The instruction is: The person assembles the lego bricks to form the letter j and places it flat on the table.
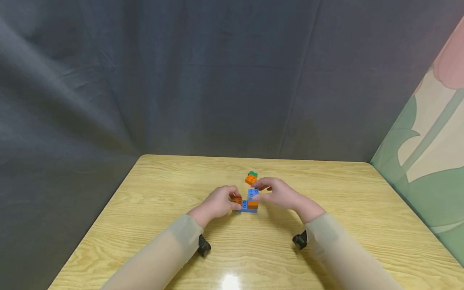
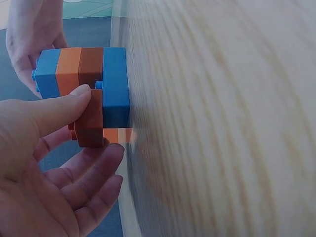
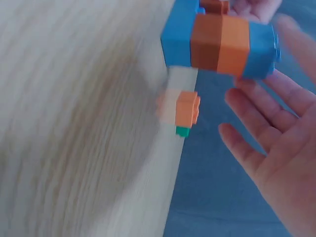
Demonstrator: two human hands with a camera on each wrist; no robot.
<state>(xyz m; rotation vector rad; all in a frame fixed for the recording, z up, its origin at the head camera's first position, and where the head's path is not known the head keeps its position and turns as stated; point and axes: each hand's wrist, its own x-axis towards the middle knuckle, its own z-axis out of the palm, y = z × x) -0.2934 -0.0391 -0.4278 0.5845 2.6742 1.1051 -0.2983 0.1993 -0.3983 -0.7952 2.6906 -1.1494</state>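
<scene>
A long blue brick point(image 2: 116, 89) lies on the table as a base. On its right end rises a stack: a brown brick point(image 3: 206, 42), an orange brick point(image 3: 233, 44), then a blue brick point(image 3: 261, 49) on top. My left hand point(image 1: 218, 201) pinches a second brown brick point(image 2: 91, 121) between thumb and fingers at the base's left end; whether it is pressed fully down is unclear. Around the top blue brick hovers my right hand point(image 1: 279, 194), fingers spread and slightly bent, with the thumb apart from the brick. Fingertip contact behind the stack is hard to tell.
Behind the stack, a loose orange brick point(image 1: 251, 179) and a green piece point(image 1: 253, 174) sit together on the wooden table point(image 1: 174, 177). A dark curtain point(image 1: 217, 80) hangs at the table's far edge, and a flowered panel point(image 1: 427, 133) stands to the right.
</scene>
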